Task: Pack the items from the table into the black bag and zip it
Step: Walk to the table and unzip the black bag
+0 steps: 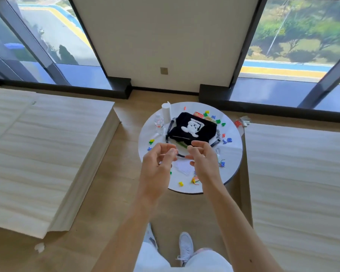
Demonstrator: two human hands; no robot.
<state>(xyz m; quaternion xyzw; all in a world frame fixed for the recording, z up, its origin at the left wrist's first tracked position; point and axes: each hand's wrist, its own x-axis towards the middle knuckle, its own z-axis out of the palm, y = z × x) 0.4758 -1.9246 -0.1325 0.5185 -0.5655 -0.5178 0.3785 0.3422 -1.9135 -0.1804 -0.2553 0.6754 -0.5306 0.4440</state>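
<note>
We pinch a thin black cord (181, 155) between our left hand (159, 165) and right hand (203, 159), fingers half curled. The black bag (192, 128) lies on the round white worktop (234, 154) among scattered coloured pieces.

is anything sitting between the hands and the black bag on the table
Nothing visible does. The left hand and right hand hover just in front of the black bag, stretching a thin dark item between them. Only bare round table and a green piece at the bag's near edge lie between.

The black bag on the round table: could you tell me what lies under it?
A green item pokes out beneath the black bag's near edge; the bag covers the rest.
</note>
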